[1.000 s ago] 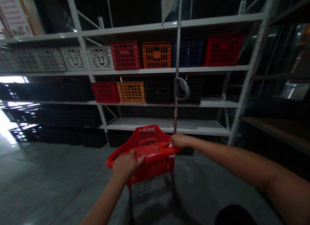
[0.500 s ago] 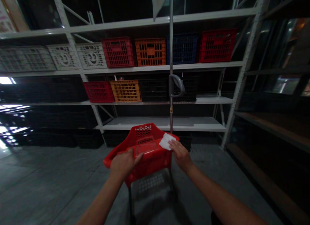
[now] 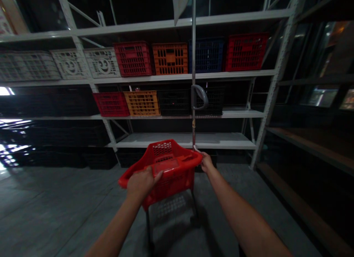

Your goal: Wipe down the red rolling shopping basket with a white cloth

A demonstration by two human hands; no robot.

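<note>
The left hand [image 3: 140, 181] has its fingers curled down over the near edge of a red shopping cart [image 3: 170, 185], closed on it, with the thumb laid along the handle. The right hand [image 3: 207, 162] is at the cart's right corner; its fingers are bent nearly closed on a white cloth [image 3: 196, 149], of which only a narrow strip shows above the rim. Whether those fingertips also press on the plastic cannot be told.

The cart stands on the grey floor [image 3: 91, 201] directly in front of the person. It is glossy red plastic, its basket tapering away to a far wall pierced with small holes; a clear panel is set in the middle of the handle, and thin dark legs run down to the floor. A metal pole [image 3: 194, 52] rises at its right side, bearing a grey loop handle [image 3: 204, 97] and a small yellowish patch too small to read.

Behind is a white shelving rack [image 3: 182, 143]. Its upper row holds white crates [image 3: 102, 63] with smiling faces, then red, an orange crate [image 3: 170, 59], a blue crate [image 3: 206, 56] and red again. Below sit a red crate [image 3: 111, 104], a yellow crate [image 3: 142, 103] and black crates [image 3: 174, 103]. A board [image 3: 5, 24] at the left edge is cropped and illegible.
</note>
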